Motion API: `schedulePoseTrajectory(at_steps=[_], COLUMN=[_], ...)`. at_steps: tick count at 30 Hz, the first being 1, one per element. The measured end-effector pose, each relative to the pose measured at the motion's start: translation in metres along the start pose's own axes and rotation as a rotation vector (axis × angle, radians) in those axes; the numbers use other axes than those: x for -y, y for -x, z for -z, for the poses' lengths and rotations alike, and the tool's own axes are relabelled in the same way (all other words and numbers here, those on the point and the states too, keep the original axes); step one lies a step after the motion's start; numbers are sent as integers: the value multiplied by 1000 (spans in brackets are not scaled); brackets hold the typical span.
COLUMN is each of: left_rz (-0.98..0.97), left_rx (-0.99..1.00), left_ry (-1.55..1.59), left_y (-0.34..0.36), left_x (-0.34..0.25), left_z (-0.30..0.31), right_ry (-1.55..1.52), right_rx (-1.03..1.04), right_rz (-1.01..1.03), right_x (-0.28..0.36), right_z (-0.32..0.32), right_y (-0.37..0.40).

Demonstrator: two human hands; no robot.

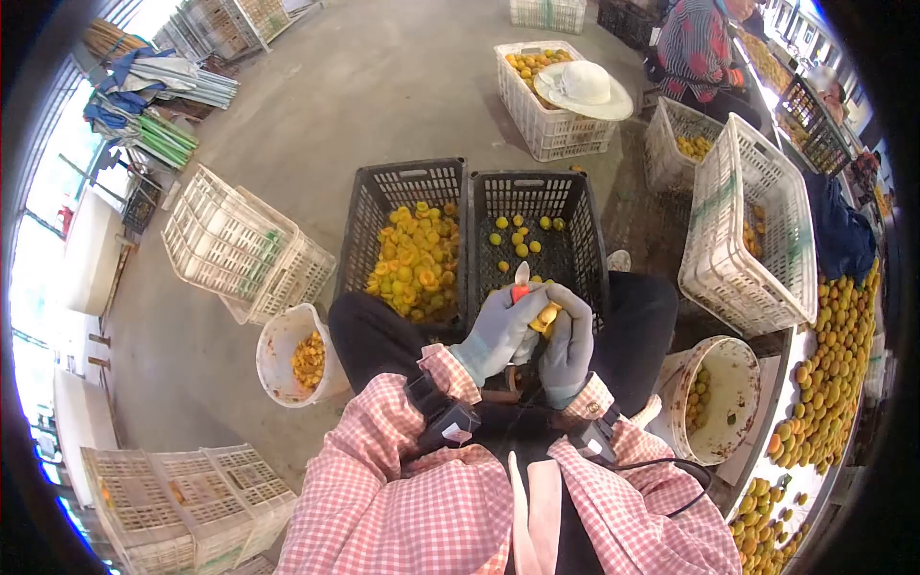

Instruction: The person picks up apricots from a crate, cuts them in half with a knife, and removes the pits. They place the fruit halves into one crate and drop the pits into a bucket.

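Observation:
My left hand, in a grey glove, is closed around a small red-handled tool with a silver blade pointing up; its exact kind is partly hidden by the fingers. Close beside it, my gloved right hand grips a yellow apricot, with cut flesh showing. Both hands are over the near end of a black crate holding a few whole apricots. A second black crate, on its left, contains many split apricot halves.
A white bucket with orange pieces stands left, another bucket right. White crates rise at right, more at left. A hat rests on a fruit crate. Apricots cover the right-hand table; a person sits beyond.

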State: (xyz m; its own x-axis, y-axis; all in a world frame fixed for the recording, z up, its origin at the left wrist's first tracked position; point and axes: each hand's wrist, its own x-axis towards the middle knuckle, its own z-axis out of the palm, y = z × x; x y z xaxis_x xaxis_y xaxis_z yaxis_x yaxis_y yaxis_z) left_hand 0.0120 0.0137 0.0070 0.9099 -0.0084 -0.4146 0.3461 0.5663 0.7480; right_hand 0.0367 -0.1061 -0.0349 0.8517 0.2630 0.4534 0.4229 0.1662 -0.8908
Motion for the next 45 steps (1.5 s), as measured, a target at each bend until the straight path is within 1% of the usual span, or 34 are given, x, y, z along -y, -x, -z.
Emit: schedulePoseTrajectory(at_steps=[1, 3, 4, 7, 8, 9, 11, 12, 14, 15, 17, 19, 21, 22, 24, 25, 27, 28, 30, 31, 32, 33, 34, 35, 36, 37, 38, 39, 41, 42, 43, 44, 45], left_rz=[-2, -22, -42, -68, -77, -74, 13, 14, -84, -81, -154, -153, -154, -144, -131, -163, -189, -181, -173, -204, -237, -232, -198, -165, -161, -258, -350, -340, -180, -251, -280, -269, -261], left_rx=[1, -50, -52, -60, 1, 4, 26, 26, 24, 25, -45, -31, -11, -1, 14, 16, 18, 40, 69, 92, 115, 123, 165, 209, 224, 255, 288, 314, 334, 207, 225, 207, 189], left_ry=[-2, -54, -118, -173, -267, -266, -250, -250, -315, -316, -440, -427, -415, -375, -335, -382, -429, -462, -498, -534, -568, -568, -644, -721, -725, -640, -551, -552, -301, -374, -275, -264, -254], left_y=[1, 4, 5, 6, 3, 2, 1, 1, 1, 0, -2, -4, -11, -14, -17, -17, -15, -13, -10, -8, -6, -2, 2, 3, 2, -1, -3, -3, 3, 4, -2, -2, -2], left_x=[-2, -9, -12, -17, -13, -13, -12, -11, -7, -4, 3, 6, 11, 16, 22, 23, 22, 22, 17, 14, 10, 5, -2, -6, -2, 7, 12, 9, -4, -6, -5, -9, -14], left_z=[1, 1, 3, 1, 12, 15, 18, 18, 18, 18, 19, 21, 24, 28, 29, 28, 28, 28, 25, 24, 21, 17, 12, 10, 11, 13, 13, 13, 11, 6, 13, 18, 24], right_ry=[0, -74, -191, -146, -195, -193, -389, -389, -551, -552, -745, -700, -552, -552, -896, -895, -1056, -1058, -975, -977, -947, -917, -916, -922, -926, -925, -990, -1054, -1232, -1312, -1305, -1198, -1025], right_rx=[-1, 149, 212, 244, 240, 237, 80, 80, 153, 150, 268, 294, 208, 201, 144, 138, 116, 108, 147, 139, 181, 223, 211, 284, 352, 332, 340, 346, 202, 246, 136, 21, -115], right_rz=[3, -154, -216, -246, -308, -309, -518, -519, -807, -808, -992, -1010, -1033, -1036, -1029, -1027, -1150, -1150, -1231, -1229, -1211, -1194, -1192, -1147, -1098, -1092, -1068, -1039, -831, -608, -531, -543, -529], right_x=[0, 7, 20, 22, 18, 18, 17, 20, 27, 24, 14, 19, 31, 27, 15, 12, 8, 9, 12, 17, 23, 27, 24, 17, 17, 18, 21, 26, 32, 22, 29, 35, 46], right_z=[2, 10, 12, 13, 15, 15, 10, 12, 18, 20, 25, 25, 21, 22, 23, 25, 28, 29, 31, 32, 33, 34, 38, 43, 47, 50, 54, 59, 80, 101, 120, 148, 175], right_y=[-1, -6, -11, -7, -5, -5, -6, -9, -16, -15, -11, -13, -15, -13, -6, -5, -1, 2, 3, 2, 1, 2, 4, 7, 8, 7, 5, 4, 10, 10, 8, 11, 17])
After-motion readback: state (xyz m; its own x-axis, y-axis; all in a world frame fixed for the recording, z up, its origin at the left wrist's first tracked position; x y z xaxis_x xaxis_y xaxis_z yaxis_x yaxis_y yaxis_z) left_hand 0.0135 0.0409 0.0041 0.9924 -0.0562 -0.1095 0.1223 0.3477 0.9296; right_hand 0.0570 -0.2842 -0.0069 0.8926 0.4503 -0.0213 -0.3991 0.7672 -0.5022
